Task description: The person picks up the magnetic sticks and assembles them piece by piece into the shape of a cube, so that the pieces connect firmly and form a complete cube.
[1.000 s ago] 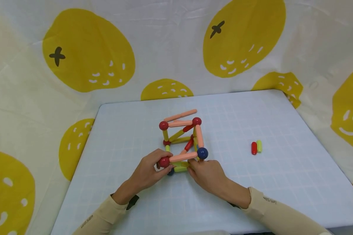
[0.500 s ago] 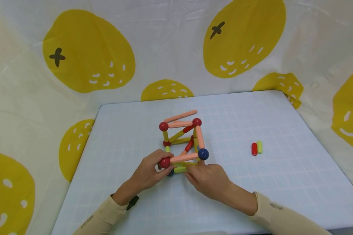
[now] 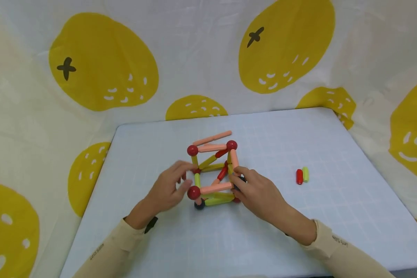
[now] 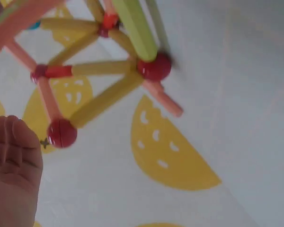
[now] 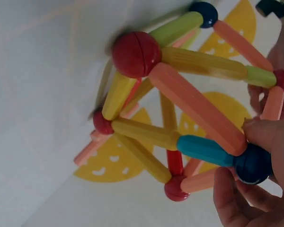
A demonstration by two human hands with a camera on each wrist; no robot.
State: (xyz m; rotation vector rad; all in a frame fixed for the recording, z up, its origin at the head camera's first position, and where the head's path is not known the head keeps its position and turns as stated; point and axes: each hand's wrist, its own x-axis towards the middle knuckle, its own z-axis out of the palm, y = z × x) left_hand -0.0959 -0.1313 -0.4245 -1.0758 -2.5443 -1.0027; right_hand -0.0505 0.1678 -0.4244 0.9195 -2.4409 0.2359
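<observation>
A cube-like frame of magnetic sticks and balls [image 3: 215, 188] stands on the table in the head view. Salmon sticks edge its top, with yellow, lime and red ones below, some running diagonally. At its near right top corner, my right hand [image 3: 258, 193] pinches a dark blue ball [image 5: 252, 163] between thumb and fingers; in the head view the fingers cover most of this ball. My left hand [image 3: 168, 189] is held beside the left side, its fingers loosely bent around nothing, close to the near left red ball [image 3: 194, 192]. The left wrist view shows that palm [image 4: 14, 165] holding nothing.
A short red stick [image 3: 299, 177] and a short lime stick [image 3: 305, 174] lie side by side on the table [image 3: 333, 216] to the right. Salmon sticks [image 3: 212, 138] lie behind the frame. A fruit-patterned cloth [image 3: 201, 58] hangs along the back.
My left hand has let go of the near left red ball and drawn slightly away. My right hand has moved up from the lower near right side to the dark blue ball.
</observation>
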